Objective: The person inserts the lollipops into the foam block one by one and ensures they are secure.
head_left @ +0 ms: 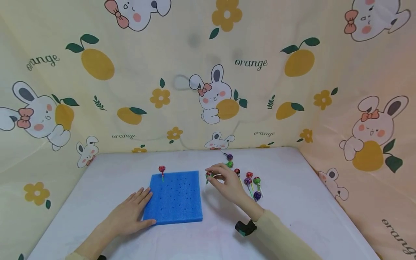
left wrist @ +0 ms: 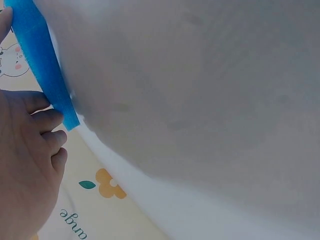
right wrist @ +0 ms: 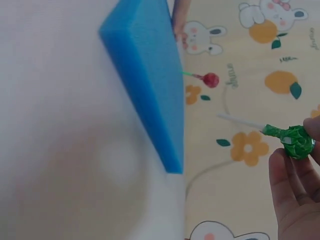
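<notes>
The square blue foam board (head_left: 177, 202) with small holes lies on the white counter (head_left: 318, 216), apart from the far edge. A strip of counter separates its right edge from the loose wrapped lollipops (head_left: 248, 181). The left hand (head_left: 130, 213) touches the left edge; its grip is wide and holds nothing. Near the far right corner, the right hand (head_left: 229, 182) has a narrow grip: its fingertips pinch the ball of the green-wrapped lollipop (right wrist: 296, 143), the white stick (right wrist: 242, 121) projecting beyond them. A red-wrapped lollipop (head_left: 162, 169) stands in the board's far left corner.
</notes>
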`<action>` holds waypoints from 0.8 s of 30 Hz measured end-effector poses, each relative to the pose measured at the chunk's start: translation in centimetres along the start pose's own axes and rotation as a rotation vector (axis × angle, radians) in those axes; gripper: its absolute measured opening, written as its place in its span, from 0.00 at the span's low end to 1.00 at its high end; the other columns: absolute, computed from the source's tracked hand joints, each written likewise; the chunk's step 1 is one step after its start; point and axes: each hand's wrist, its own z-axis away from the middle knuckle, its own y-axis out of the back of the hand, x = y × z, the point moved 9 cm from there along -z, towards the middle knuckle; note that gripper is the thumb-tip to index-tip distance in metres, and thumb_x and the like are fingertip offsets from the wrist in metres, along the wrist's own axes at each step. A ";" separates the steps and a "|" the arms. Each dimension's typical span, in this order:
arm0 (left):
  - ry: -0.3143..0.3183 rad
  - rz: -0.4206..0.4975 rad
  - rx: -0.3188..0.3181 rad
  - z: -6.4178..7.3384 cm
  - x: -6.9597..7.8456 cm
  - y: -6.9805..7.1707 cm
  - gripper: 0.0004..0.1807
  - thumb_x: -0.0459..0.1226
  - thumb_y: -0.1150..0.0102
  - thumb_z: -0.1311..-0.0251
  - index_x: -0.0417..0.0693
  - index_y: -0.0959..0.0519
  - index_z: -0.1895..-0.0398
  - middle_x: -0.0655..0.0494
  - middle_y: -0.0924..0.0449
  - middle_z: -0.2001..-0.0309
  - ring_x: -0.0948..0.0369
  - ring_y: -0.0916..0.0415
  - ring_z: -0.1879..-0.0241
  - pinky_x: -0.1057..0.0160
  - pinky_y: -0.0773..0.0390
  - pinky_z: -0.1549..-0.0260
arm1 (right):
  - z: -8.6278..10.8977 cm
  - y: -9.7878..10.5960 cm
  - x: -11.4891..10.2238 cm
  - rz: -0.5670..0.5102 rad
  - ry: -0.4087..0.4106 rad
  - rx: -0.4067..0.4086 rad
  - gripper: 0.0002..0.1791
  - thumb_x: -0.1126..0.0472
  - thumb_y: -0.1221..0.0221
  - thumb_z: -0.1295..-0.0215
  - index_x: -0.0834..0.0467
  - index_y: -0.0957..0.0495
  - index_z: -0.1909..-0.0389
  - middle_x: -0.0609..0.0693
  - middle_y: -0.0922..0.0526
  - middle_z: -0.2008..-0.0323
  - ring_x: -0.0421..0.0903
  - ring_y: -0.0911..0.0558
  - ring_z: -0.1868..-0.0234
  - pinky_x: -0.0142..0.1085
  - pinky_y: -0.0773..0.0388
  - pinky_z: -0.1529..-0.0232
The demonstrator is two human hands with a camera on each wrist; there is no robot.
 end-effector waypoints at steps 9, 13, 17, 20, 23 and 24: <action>0.017 0.001 -0.020 -0.1 -0.3 -0.3 0.60 0.76 0.48 0.40 0.35 0.38 0.22 0.37 0.43 0.20 0.38 0.47 0.21 0.36 0.40 0.26 | -2.3 -1.5 0.0 -0.114 0.032 0.021 0.14 0.70 0.34 0.31 0.66 0.16 0.46 0.59 0.18 0.49 0.55 0.15 0.50 0.41 0.13 0.48; 0.018 -0.006 -0.019 -0.1 -0.4 -0.4 0.61 0.76 0.49 0.40 0.36 0.38 0.21 0.38 0.43 0.20 0.39 0.47 0.21 0.36 0.40 0.26 | -3.1 -2.4 -0.2 -0.126 0.036 -0.001 0.13 0.69 0.34 0.30 0.64 0.16 0.46 0.58 0.18 0.48 0.54 0.15 0.49 0.41 0.14 0.47; 0.011 -0.009 -0.009 -0.1 -0.4 -0.5 0.61 0.76 0.50 0.40 0.36 0.37 0.22 0.38 0.42 0.20 0.38 0.47 0.21 0.36 0.40 0.26 | -4.0 -3.4 -0.1 -0.110 0.014 -0.028 0.13 0.66 0.34 0.29 0.62 0.16 0.46 0.53 0.18 0.48 0.49 0.16 0.48 0.36 0.15 0.45; 0.010 -0.013 -0.005 -0.1 -0.4 -0.5 0.60 0.76 0.49 0.40 0.36 0.37 0.22 0.38 0.42 0.21 0.38 0.47 0.21 0.36 0.40 0.26 | -4.7 -4.1 0.1 -0.112 0.002 -0.044 0.13 0.65 0.34 0.29 0.61 0.15 0.45 0.52 0.19 0.48 0.48 0.16 0.48 0.35 0.15 0.45; 0.014 -0.014 -0.005 -0.2 -0.4 -0.5 0.60 0.75 0.49 0.40 0.36 0.37 0.22 0.38 0.42 0.20 0.39 0.47 0.21 0.36 0.40 0.25 | -5.3 -4.8 0.1 -0.129 0.007 -0.056 0.13 0.65 0.34 0.29 0.61 0.15 0.45 0.54 0.19 0.48 0.51 0.15 0.48 0.37 0.15 0.45; 0.015 -0.013 -0.005 -0.2 -0.5 -0.5 0.60 0.75 0.48 0.40 0.36 0.37 0.22 0.38 0.42 0.20 0.39 0.47 0.21 0.37 0.40 0.25 | -5.5 -5.0 0.1 -0.135 0.011 -0.058 0.13 0.66 0.34 0.29 0.61 0.15 0.45 0.55 0.18 0.48 0.52 0.15 0.48 0.38 0.15 0.45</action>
